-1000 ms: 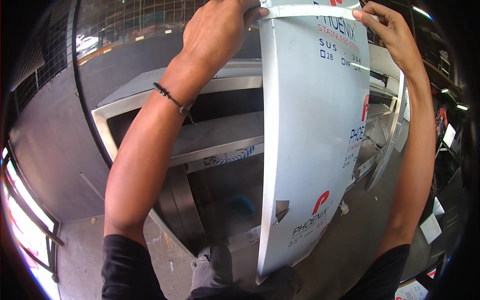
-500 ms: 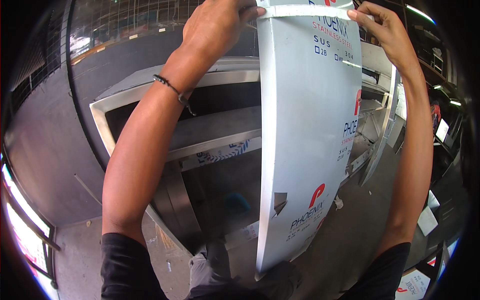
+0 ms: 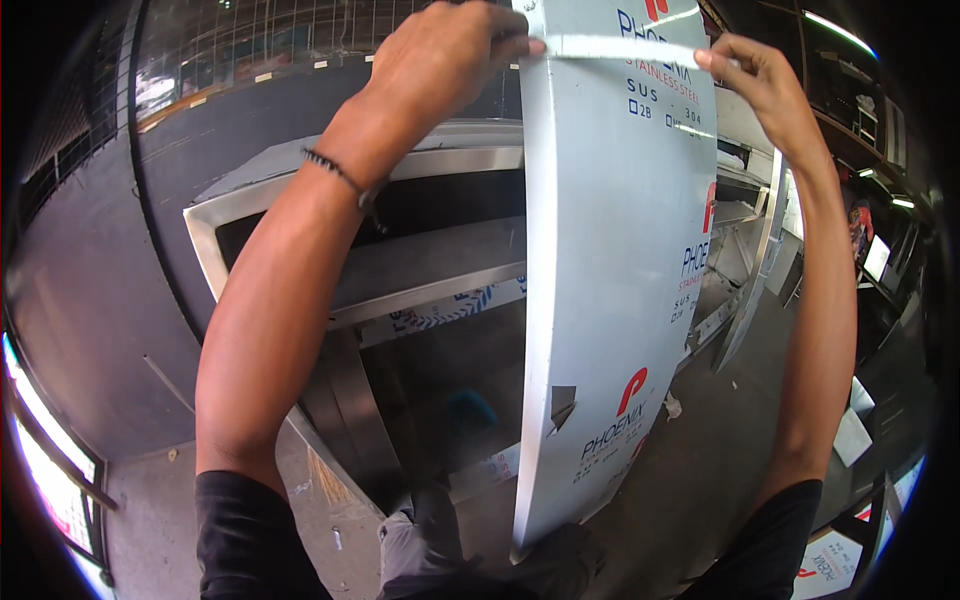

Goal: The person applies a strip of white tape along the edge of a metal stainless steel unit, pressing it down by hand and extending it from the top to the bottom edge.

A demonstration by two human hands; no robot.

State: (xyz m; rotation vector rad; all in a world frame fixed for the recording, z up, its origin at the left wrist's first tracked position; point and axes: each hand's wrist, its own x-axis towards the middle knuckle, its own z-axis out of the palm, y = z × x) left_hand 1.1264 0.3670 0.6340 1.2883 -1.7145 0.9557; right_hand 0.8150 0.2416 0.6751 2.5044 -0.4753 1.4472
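Observation:
A tall stainless steel panel (image 3: 625, 260) with bluish-white printed protective film stands upright before me, its left edge folded. Across its upper part stretches a narrow white strip (image 3: 625, 47), like a piece of tape; its exact kind I cannot tell. My left hand (image 3: 455, 50) pinches the strip's left end at the folded edge. At the other end, the thumb and fingers of my right hand (image 3: 750, 75) pinch it near the panel's right edge. Low on the panel, a dark torn patch (image 3: 563, 408) shows in the film.
Behind the panel stands a metal cabinet frame (image 3: 205, 235) with open shelves. A dark grey wall (image 3: 90, 300) with wire mesh above it rises at the left. Film-covered sheet pieces (image 3: 835, 562) lie at the lower right. A broom-like bundle of bristles (image 3: 328, 482) lies on the floor.
Both hands have brought the white strip a little lower on the panel. The strip now looks straighter, where before it bowed slightly upward.

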